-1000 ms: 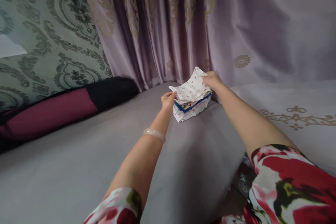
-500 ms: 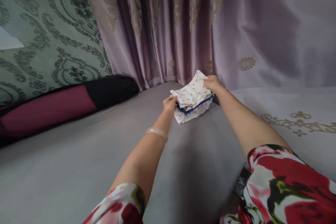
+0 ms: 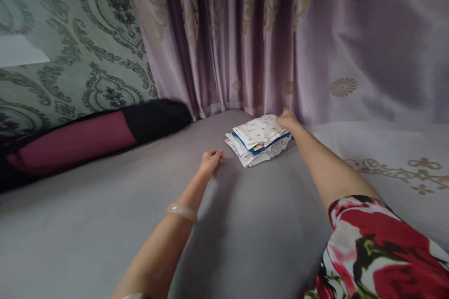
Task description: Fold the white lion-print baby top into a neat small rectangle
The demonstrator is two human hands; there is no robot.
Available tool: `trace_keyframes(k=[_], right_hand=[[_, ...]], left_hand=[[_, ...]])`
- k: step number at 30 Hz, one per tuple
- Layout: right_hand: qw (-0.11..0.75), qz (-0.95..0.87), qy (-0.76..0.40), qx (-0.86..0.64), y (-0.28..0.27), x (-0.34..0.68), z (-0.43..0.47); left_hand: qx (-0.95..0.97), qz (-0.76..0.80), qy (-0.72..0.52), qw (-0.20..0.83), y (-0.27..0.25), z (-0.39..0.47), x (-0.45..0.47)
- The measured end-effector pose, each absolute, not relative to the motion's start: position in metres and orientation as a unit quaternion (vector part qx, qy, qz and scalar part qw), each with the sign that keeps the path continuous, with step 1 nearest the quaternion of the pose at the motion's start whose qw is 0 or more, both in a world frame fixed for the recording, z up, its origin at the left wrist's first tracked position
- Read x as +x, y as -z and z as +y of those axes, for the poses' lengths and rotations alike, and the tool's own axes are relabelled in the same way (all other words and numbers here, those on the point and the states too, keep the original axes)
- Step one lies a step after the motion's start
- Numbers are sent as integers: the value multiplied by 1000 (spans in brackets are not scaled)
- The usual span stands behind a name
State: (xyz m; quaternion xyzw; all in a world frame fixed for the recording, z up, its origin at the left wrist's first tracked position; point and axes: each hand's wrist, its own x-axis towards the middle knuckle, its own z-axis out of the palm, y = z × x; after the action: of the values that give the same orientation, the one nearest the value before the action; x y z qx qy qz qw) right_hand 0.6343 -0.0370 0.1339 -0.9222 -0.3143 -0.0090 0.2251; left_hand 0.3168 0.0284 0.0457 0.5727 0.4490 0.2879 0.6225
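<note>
As we pick it up from the left, there's a pale sheet (image 3: 21, 50) on the patterned wall (image 3: 115, 74), and below it a maroon-and-black bolster (image 3: 77, 140) lies along the back of the grey bed (image 3: 105, 215). Now a bracelet (image 3: 182, 212) on the forearm, and here's the change: the left hand (image 3: 211, 161) is off the cloth! We see it apart from the stack, just left of it and low over the bed, its fingers loosely curled with no cloth in them; how far the fingertips stand apart, we can't tell.

On to the stack (image 3: 267, 158), sitting on the bed near the curtain (image 3: 245, 70). The white cloth (image 3: 257, 131) on top, its near edge raised a moment ago, now lies nearly flat over a blue layer (image 3: 261, 150), so we judge the laying-down on that side done. At its far right corner we find the right hand (image 3: 288, 120), up against the cloth; whether its fingers pinch the edge or merely rest there, we can't tell. Rightmost, we have the red floral sleeve (image 3: 382, 243).
</note>
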Motion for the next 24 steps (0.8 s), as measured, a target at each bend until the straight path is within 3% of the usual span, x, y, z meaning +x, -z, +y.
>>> trace_keyframes(k=[7, 12, 18, 24], right_hand=[[155, -341, 18, -927, -110, 634, -34], [106, -343, -38, -933, -94, 635, -36], [114, -386, 21, -915, -110, 610, -26], [113, -456, -18, -883, -104, 538, -7]], left_hand=[[795, 521, -201, 237, -14, 51, 156], [807, 567, -158, 50, -6, 43, 52], [797, 587, -139, -33, -3, 36, 18], [789, 596, -141, -52, -6, 33, 26]])
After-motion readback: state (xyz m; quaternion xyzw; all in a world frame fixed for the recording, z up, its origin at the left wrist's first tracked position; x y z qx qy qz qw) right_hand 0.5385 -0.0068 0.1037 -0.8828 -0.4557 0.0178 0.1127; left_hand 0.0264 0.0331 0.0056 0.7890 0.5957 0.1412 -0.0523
